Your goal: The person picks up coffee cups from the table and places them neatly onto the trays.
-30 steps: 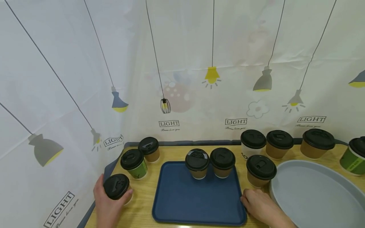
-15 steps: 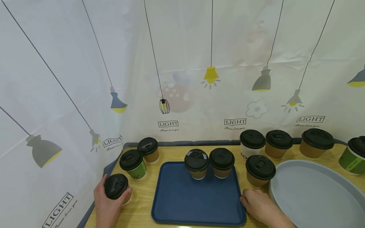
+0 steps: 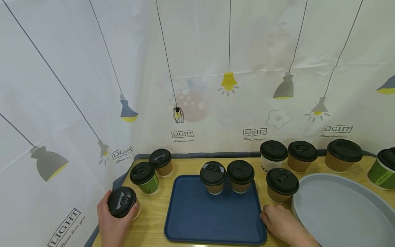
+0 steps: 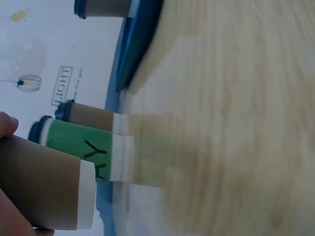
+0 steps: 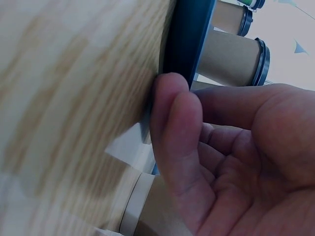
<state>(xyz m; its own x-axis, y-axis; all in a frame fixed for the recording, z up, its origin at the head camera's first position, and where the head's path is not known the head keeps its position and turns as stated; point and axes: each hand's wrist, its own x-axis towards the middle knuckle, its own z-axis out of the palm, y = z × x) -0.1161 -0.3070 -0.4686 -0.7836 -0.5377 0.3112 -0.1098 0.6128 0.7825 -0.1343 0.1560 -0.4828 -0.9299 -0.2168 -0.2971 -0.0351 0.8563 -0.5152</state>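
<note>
My left hand point(image 3: 115, 219) grips a brown paper coffee cup point(image 4: 44, 184) with a black lid point(image 3: 122, 202), fingers round one side and thumb round the other. In the left wrist view its white base stands off the table surface. Just behind it are a green coffee cup point(image 3: 149, 184) and a smaller brown cup point(image 3: 165, 168), both lidded in black. My right hand point(image 3: 280, 221) pinches the right rim of a blue rectangular tray point(image 3: 213, 219), fingers curled. Two brown lidded cups, a left one point(image 3: 214, 188) and a right one point(image 3: 240, 186), stand at the tray's back right.
A brown cup point(image 3: 277, 195) stands close behind my right hand. A large grey oval tray point(image 3: 342, 209) lies to the right. Along the back are a white cup point(image 3: 271, 163), more brown cups and a green cup point(image 3: 381, 175). A printed cloth point(image 3: 210, 103) hangs behind the wooden table point(image 3: 151, 219).
My left hand has shifted slightly left and brought the cup with it, its lid turned a little. My right hand, the tray and the other cups have stayed in place.
</note>
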